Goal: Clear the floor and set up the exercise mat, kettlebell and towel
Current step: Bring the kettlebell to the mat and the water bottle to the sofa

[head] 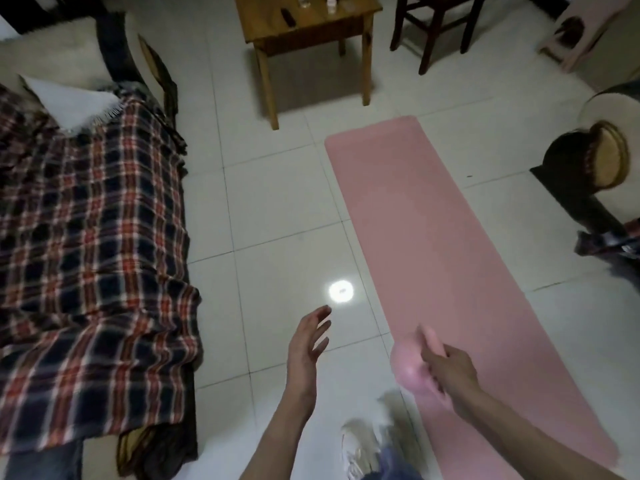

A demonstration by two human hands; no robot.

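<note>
Nearest the lens, the right hand (450,370) gripped a pink kettlebell (414,372) by its handle, fingers curled round it, the whole thing blurred. It hung over the near end of the pink exercise mat (440,220), which lay flat and unrolled on the white tiled floor (270,209). Left of the mat, the left hand (308,344) was held out with fingers straight and spread, grasping nothing. A white shoe (358,448) stood just beside the mat's near left edge. Well left of the mat sat a sofa under a plaid blanket (90,254). Beyond the mat's far end stood a wooden side table (308,26) and a dark chair (440,26).
</note>
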